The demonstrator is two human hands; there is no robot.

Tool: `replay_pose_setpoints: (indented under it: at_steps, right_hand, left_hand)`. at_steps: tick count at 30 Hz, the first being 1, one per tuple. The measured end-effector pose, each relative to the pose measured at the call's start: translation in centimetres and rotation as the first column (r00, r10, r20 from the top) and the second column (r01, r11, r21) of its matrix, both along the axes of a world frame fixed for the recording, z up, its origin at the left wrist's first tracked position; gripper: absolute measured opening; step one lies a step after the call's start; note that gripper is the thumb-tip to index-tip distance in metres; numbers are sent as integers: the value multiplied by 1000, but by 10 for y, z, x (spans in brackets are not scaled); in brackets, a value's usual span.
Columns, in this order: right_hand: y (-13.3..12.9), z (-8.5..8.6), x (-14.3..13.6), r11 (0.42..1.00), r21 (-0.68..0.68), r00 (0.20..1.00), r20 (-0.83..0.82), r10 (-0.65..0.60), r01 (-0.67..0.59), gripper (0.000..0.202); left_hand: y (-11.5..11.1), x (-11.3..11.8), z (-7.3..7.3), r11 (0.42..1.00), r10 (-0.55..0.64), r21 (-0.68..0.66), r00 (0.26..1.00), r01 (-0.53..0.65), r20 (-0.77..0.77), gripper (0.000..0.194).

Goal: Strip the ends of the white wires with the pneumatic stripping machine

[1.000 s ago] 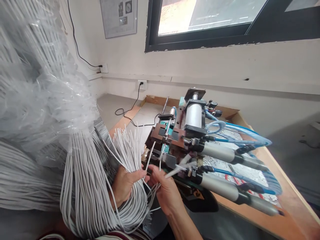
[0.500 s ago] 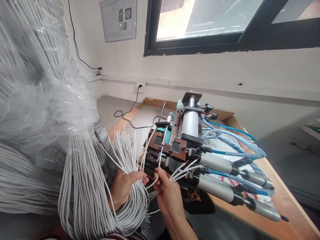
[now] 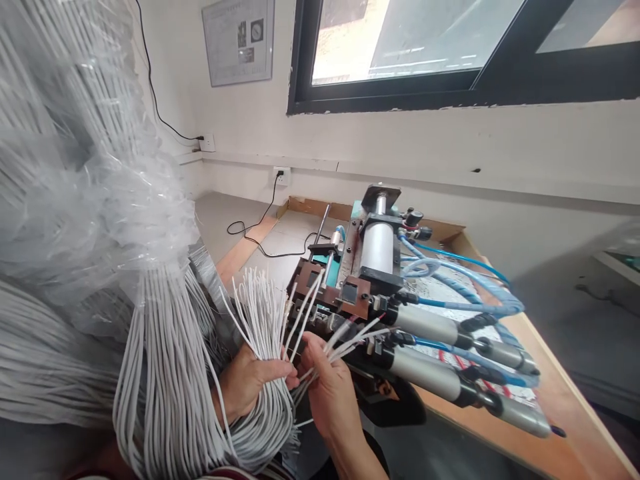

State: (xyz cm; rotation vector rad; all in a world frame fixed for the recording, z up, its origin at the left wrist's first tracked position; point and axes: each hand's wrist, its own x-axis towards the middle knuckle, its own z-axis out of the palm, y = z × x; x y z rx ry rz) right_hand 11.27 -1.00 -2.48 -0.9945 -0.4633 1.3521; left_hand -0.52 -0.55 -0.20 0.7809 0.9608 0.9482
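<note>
My left hand (image 3: pixel 250 383) is wrapped round a thick bundle of white cables (image 3: pixel 260 320), whose cut ends point up. Beside it, almost touching, my right hand (image 3: pixel 333 390) is closed on a few white cables (image 3: pixel 353 341) that fan out to the right, some with reddish tips. Two or three loose cables (image 3: pixel 306 308) rise between the hands in front of the machine. The machine (image 3: pixel 345 287) has brown plates and a silver upright cylinder (image 3: pixel 379 247), and stands just beyond my fingers.
Large plastic-wrapped cable bundles (image 3: pixel 150 213) fill the left side. Metal cylinders (image 3: pixel 425 370) and blue air hoses (image 3: pixel 465 303) extend right over the wooden-edged table (image 3: pixel 560 407). A black power cord (image 3: pixel 273 255) runs to a wall socket (image 3: pixel 283 176).
My right hand has moved slightly left and turned, nearer my left hand. The cable that stood upright at the machine from its fingertips is no longer there, and the held cables have shifted.
</note>
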Motion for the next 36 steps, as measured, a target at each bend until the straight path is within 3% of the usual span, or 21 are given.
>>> replay_pose_setpoints:
  at_steps: [4,8,13,23,28,36]
  right_hand:
    - [0,0,1,1000,7,998,62,2,-2,27]
    - [-6,0,2,1000,-3,999,38,-17,17,28]
    - [-16,-10,4,999,-28,996,74,43,-41,25]
    - [-15,1,7,988,-135,997,0,79,-79,27]
    - [-14,-1,10,985,-148,996,0,93,-92,28]
    - [-17,-12,17,985,-73,984,76,160,-154,28]
  left_hand:
    - [-2,1,-3,994,-98,39,995,98,-20,3]
    - [0,-1,-3,999,16,38,1000,-17,19,3]
    - [3,-3,1,993,119,-17,993,-119,-6,5]
    - [1,-4,1,996,93,3,995,-93,49,5]
    - [1,-5,-2,991,112,-79,992,-108,50,7]
    - [2,-7,1,981,171,-96,985,-167,38,16]
